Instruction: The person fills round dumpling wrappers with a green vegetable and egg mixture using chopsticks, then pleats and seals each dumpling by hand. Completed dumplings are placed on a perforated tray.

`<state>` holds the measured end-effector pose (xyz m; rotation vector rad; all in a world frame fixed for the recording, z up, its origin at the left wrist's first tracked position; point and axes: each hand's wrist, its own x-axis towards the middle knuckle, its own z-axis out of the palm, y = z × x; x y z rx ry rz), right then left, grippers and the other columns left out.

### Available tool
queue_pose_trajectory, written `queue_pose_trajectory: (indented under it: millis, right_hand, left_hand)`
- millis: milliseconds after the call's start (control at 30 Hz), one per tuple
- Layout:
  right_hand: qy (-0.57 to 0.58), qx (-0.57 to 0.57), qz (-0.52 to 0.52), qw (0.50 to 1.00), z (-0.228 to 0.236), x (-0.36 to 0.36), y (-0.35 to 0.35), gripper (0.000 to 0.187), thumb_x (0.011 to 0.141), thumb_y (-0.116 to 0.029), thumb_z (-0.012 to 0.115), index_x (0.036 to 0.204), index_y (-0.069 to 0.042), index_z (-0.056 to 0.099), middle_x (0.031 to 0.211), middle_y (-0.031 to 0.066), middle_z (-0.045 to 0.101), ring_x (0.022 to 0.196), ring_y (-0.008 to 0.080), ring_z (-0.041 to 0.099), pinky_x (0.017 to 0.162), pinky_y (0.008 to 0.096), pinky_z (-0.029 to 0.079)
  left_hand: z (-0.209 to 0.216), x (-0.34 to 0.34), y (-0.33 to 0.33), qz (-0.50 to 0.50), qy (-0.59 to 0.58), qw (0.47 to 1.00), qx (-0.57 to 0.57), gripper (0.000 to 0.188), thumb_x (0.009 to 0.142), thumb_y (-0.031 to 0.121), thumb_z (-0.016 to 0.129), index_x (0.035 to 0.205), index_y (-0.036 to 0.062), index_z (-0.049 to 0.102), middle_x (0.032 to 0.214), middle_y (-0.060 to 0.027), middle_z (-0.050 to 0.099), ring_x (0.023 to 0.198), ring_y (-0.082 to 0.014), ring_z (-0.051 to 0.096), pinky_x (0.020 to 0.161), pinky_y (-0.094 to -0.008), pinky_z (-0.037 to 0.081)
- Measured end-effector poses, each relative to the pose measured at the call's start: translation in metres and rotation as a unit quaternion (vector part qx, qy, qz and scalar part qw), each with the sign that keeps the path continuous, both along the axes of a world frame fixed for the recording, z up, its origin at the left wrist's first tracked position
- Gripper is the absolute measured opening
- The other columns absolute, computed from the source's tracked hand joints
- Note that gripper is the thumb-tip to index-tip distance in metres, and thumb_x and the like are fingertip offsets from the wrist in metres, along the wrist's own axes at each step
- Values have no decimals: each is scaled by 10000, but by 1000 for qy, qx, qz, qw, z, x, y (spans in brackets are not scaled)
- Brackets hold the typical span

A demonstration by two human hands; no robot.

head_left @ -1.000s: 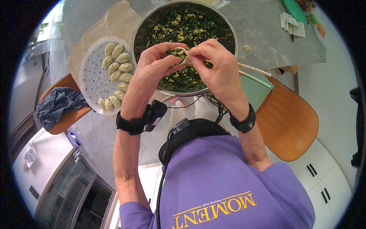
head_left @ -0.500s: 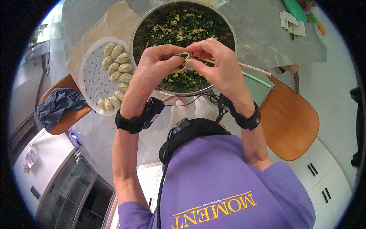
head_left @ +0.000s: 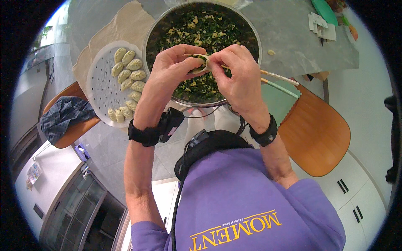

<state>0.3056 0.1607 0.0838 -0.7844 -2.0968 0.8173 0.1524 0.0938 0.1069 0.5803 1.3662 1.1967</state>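
Over a large steel bowl (head_left: 146, 54) of chopped green filling with yellow bits (head_left: 200, 31), both my hands hold one dumpling (head_left: 204, 63). Its pale wrapper is partly folded, and dark green filling shows inside. My left hand (head_left: 173, 69) cups it, the thumb lying against the filling. With thumb and fingertips, my right hand (head_left: 238, 69) pinches the wrapper's right edge. A pair of chopsticks (head_left: 279, 76) rests across the bowl's right rim, their inner ends partly hidden behind my right hand.
Left of the bowl, a round white perforated sheet (head_left: 102, 90) carries several pleated dumplings (head_left: 124, 75), with a beige cloth (head_left: 121, 26) beneath. A small dough piece (head_left: 271, 52) lies on the grey table (head_left: 289, 25). Wooden chairs (head_left: 320, 129) stand at right and left, the left one bearing dark cloth (head_left: 67, 117).
The fingers of my right hand have drawn together on the wrapper's edge, and that hand has shifted slightly. My left hand still cups the dumpling, which has turned a little.
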Motion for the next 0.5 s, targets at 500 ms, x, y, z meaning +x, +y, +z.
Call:
queue_pose_trajectory:
  millis: [500]
  right_hand:
    - [-12,-181,126,975,10,8,22,131,741,-101,719,846,-42,669,790,91,606,760,266,600,683,371,482]
  left_hand:
    - [-5,-7,2,-58,78,995,24,289,844,90,622,1088,-63,645,887,-76,687,777,-91,620,670,-226,499]
